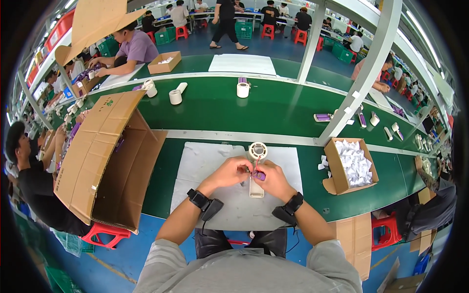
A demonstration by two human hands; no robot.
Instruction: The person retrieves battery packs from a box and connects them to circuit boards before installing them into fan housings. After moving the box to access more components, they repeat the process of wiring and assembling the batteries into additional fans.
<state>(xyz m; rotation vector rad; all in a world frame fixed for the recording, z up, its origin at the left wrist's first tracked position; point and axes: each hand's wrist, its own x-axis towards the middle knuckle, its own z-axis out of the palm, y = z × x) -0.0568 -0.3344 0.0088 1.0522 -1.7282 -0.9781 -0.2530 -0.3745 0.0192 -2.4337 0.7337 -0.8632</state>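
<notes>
Two bare forearms wearing black wrist straps (199, 199) reach over a pale mat (195, 195). The right hand (274, 179) pinches a purple cylindrical part (259, 175) above the handle of a white, round-headed device (256, 190) lying on the mat. The left hand (235, 172) curls beside it, fingertips drawn close together near a thin red wire (257, 165); whether they grip anything, I cannot tell. Rightward sits an open carton (337, 168) of white scraps (355, 163); leftward, a larger cardboard box (90, 151). Beyond, similar white devices (243, 90) stand along a green surface (210, 112).
</notes>
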